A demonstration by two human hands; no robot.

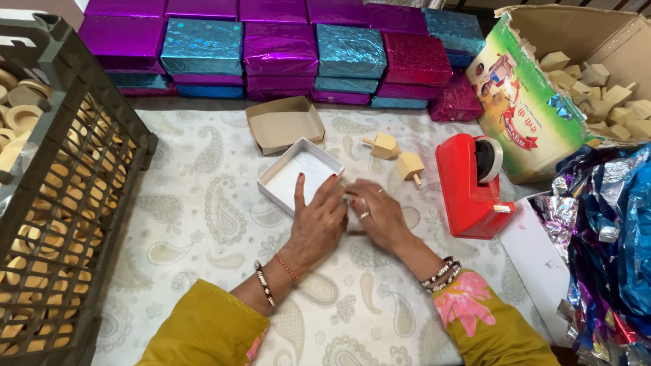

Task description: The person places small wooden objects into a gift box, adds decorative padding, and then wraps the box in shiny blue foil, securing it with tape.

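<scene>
My left hand [317,220] lies flat on the patterned cloth, its index finger stretched over the near edge of a small open white box [293,172]. Beside it my right hand [377,211] rests with the fingers curled down on the cloth, fingertips touching the left hand; whether it holds something small is hidden. A tan cardboard lid [283,123] lies upside down behind the white box. Two wooden spinning tops [398,156] lie just past my right hand.
A red tape dispenser [469,184] stands at right. A cardboard carton [571,74] of wooden tops sits at back right, shiny foil sheets [607,251] beside it. Foil-wrapped boxes [279,49] are stacked at the back. A dark crate [64,196] of wooden rings fills the left.
</scene>
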